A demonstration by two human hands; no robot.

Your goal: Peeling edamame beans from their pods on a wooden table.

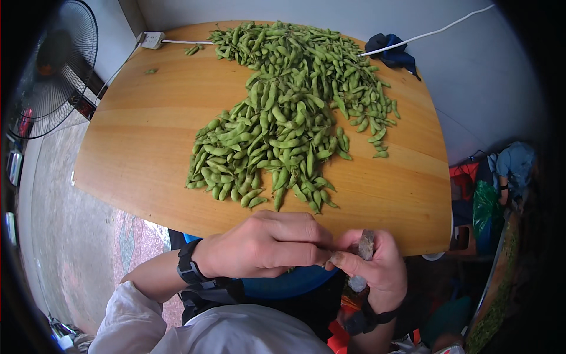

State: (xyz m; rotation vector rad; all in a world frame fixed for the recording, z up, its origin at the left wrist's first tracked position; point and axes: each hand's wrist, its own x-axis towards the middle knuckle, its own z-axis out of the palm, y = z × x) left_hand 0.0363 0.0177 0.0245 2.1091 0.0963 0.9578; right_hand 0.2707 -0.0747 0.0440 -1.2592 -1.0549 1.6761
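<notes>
A big heap of green bean pods [289, 112] covers the middle and far part of a wooden table [147, 135]. At the table's near edge my left hand [265, 245] is curled with its fingertips pinched together, touching my right hand [377, 268]. What the left fingers hold is hidden. My right hand grips a small grey tool [366, 245], its end sticking up between thumb and fingers. Both hands hover over a blue basin [289, 284] under the table edge. A black band sits on each wrist.
A black standing fan [56, 65] is at the far left. A white power strip [152, 39] with cables lies at the table's back edge, a dark blue cloth [392, 52] beside it. Coloured bags and clutter [489, 200] stand on the floor at right.
</notes>
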